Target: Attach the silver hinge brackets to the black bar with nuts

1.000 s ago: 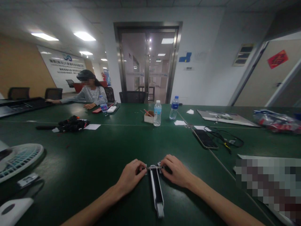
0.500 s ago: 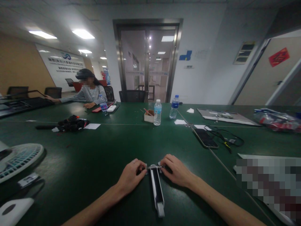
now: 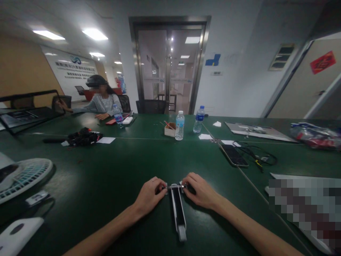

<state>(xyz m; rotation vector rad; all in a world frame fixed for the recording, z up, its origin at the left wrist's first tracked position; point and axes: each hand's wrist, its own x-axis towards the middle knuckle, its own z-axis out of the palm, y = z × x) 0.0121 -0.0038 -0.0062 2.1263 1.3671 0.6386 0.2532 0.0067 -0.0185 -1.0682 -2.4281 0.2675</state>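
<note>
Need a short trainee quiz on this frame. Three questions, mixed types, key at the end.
1. Multiple choice: what has its far end between the left grip and the right grip?
A) a clear plastic bottle
B) a long, narrow white-and-black piece
C) a round pale fan
2. True or false: in the picture, the white-capped clear plastic bottle stands left of the flat phone with a black screen.
3. Count: how many clear plastic bottles stand upright on the dark green table?

Key: 1: B; 2: true; 3: three.
</note>
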